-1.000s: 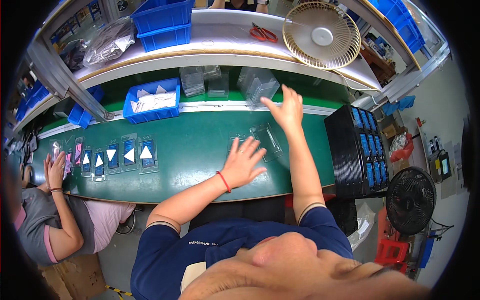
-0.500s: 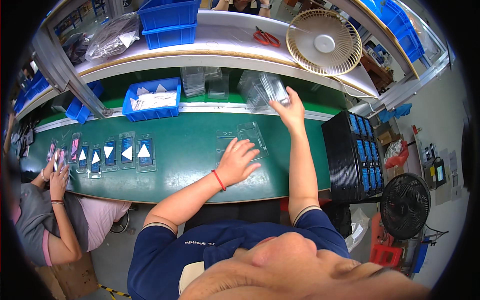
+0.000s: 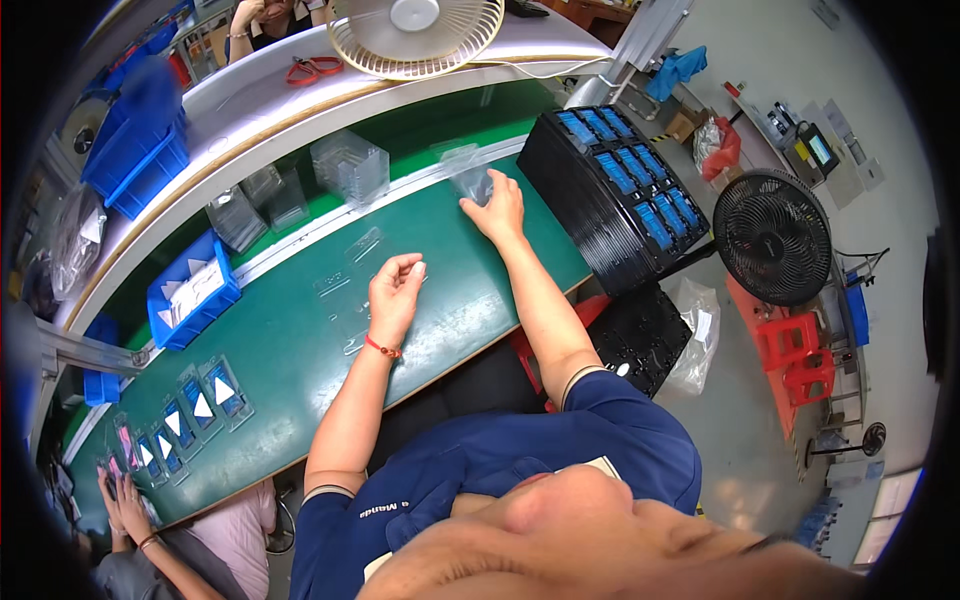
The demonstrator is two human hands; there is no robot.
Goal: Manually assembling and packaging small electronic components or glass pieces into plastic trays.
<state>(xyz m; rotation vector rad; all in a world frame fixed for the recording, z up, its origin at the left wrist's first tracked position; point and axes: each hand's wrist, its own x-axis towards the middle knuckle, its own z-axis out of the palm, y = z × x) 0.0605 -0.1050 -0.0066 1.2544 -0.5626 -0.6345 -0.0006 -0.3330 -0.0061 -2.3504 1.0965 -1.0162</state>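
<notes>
My right hand [image 3: 497, 211] is closed on clear plastic trays [image 3: 470, 181] by the back rail, left of the black stack; how many is hard to tell. My left hand [image 3: 393, 298], with a red cord at its wrist, has its fingers curled in and nothing visible in them. It is beside clear, shallow plastic trays [image 3: 343, 287] lying on the green tabletop [image 3: 450, 295]. A taller stack of clear trays [image 3: 349, 168] stands at the back under the shelf.
A black crate stack with blue items [image 3: 625, 190] stands at the right end. Phone-like items in clear trays with white triangles [image 3: 203, 402] lie leftward, near a co-worker's hands [image 3: 125, 505]. A blue bin [image 3: 195, 290] holds white pieces. The shelf above carries a fan [image 3: 415, 35] and red-handled cutters [image 3: 314, 69].
My view has turned to the right. My right hand has carried clear trays away from the back stack toward the black crates. My left hand has lifted from the flat trays and curled its fingers.
</notes>
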